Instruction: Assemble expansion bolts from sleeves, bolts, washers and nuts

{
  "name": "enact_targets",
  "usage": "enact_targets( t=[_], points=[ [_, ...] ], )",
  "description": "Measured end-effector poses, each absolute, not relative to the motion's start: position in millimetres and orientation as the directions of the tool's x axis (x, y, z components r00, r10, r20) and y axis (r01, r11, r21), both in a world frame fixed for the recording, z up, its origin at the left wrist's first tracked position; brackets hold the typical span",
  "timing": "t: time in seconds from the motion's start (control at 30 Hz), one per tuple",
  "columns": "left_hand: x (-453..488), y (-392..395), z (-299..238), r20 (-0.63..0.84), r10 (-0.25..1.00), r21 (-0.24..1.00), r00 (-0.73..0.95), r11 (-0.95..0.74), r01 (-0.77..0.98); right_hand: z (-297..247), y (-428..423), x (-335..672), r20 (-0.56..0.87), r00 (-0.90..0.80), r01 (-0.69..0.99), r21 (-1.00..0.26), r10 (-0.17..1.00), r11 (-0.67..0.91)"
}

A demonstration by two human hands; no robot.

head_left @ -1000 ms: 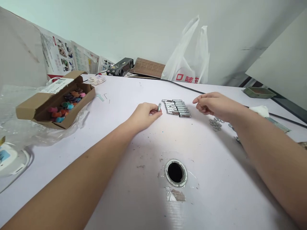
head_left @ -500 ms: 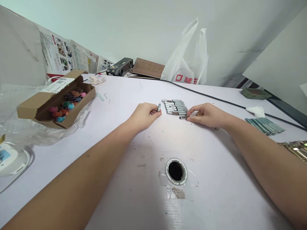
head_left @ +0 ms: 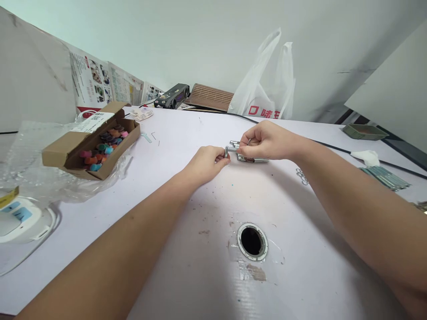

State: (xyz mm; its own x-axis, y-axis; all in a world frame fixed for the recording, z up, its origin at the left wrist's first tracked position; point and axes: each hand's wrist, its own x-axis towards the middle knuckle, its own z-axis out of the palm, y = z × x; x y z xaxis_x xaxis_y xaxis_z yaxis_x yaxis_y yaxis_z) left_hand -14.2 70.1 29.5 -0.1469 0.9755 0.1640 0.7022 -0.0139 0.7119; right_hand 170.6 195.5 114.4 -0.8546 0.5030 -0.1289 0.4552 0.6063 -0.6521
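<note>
My left hand [head_left: 207, 163] rests on the white table [head_left: 187, 209], fingers pinched on a short upright metal sleeve [head_left: 226, 152]. My right hand [head_left: 267, 141] is closed on another metal sleeve [head_left: 233, 150], held sideways with its tip against the one in my left hand. Behind and under my right hand lies a row of the same shiny metal sleeves [head_left: 253, 159], mostly hidden by the fingers. A few small washers [head_left: 302, 176] lie on the table by my right forearm.
An open cardboard box [head_left: 90, 146] of coloured caps sits on bubble wrap at the left. A round cable hole [head_left: 252, 241] is in the table near me. Long greenish bolts [head_left: 385, 176], a white plastic bag [head_left: 267, 84], a black cable [head_left: 333, 146] and a small green tray [head_left: 363, 131] lie far right.
My right hand picked a sleeve from the near end of the row, lifted it and brought it left to meet the sleeve in my left hand. The left hand barely moved.
</note>
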Motion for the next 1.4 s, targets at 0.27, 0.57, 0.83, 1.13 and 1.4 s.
enact_targets(
  t=[0.27, 0.57, 0.83, 1.13, 1.4],
  points=[
    [-15, 72, 25, 0.166, 0.976, 0.677, -0.139, -0.010, 0.736, 130, 194, 157, -0.020, -0.822, 0.486, -0.544, 0.569, 0.684],
    [-13, 70, 29, 0.160, 0.977, 0.707, -0.141, -0.014, 0.707, 147, 200, 149, -0.066, -0.847, 0.496, -0.457, 0.528, 0.738],
    [-12, 71, 29, 0.176, 0.975, 0.709, -0.134, -0.031, 0.705, 143, 204, 131, -0.082, -0.882, 0.464, -0.325, 0.465, 0.824],
    [-15, 72, 24, 0.168, 0.976, 0.714, -0.136, -0.025, 0.700, 149, 188, 152, -0.075, -0.749, 0.579, -0.557, 0.659, 0.595],
    [-16, 73, 24, 0.155, 0.978, 0.746, -0.142, -0.021, 0.666, 120, 187, 169, -0.321, -0.711, 0.551, -0.807, 0.626, 0.211]
  ],
)
